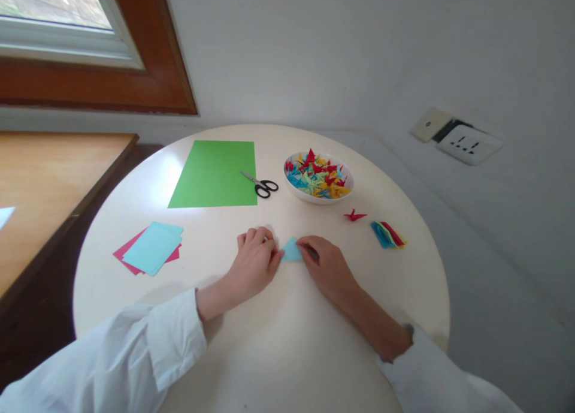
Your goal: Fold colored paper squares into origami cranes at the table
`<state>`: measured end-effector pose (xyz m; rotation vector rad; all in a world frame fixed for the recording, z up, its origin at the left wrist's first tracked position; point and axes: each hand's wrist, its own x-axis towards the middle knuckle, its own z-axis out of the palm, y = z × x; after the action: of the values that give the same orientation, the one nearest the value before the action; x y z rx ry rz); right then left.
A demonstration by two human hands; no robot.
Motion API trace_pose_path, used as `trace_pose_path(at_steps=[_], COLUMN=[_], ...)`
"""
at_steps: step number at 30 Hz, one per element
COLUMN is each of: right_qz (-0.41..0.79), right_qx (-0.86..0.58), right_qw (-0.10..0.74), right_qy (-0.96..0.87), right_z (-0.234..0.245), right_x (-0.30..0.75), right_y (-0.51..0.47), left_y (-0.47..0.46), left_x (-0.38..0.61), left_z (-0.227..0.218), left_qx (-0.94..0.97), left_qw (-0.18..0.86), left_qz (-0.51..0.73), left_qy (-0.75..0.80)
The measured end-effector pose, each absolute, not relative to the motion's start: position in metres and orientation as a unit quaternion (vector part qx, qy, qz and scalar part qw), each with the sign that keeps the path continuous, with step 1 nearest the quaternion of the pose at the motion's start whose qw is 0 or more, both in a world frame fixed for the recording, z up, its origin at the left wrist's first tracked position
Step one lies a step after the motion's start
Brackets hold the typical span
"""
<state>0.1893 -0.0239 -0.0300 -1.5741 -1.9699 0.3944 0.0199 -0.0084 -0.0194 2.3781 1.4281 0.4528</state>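
Observation:
A small light-blue sheet of origami paper (pixel 292 251), folded into a triangle, lies on the table between my two hands. My left hand (pixel 257 256) has its fingers curled, and its thumb presses the paper's left corner. On the other side, my right hand (pixel 327 262) pinches the right edge between thumb and forefinger. Part of the paper is hidden under the right fingertips. Just beyond the right hand rests a red paper crane (pixel 354 216).
Scissors (pixel 261 184) lie partly on a green sheet (pixel 215 173). A white bowl (pixel 314 197) holds many coloured cranes. Light-blue and pink squares (pixel 153 248) are stacked left; folded coloured papers (pixel 388 235) sit right. The round white table (pixel 287 353) meets the wall behind.

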Motion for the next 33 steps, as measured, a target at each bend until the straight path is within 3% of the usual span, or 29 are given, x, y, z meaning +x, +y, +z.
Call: trace_pose_path(at_steps=[33], right_qz=[0.147], right_qx=[-0.611], right_qw=[0.256], right_qy=[-0.735], right_z=[-0.0259], right_x=[0.1838], right_y=[-0.0211], left_y=[-0.0065], left_x=[0.0200], left_z=[-0.0208], left_qx=[0.840], left_qw=[0.141], left_qz=[0.161], left_qy=[0.498])
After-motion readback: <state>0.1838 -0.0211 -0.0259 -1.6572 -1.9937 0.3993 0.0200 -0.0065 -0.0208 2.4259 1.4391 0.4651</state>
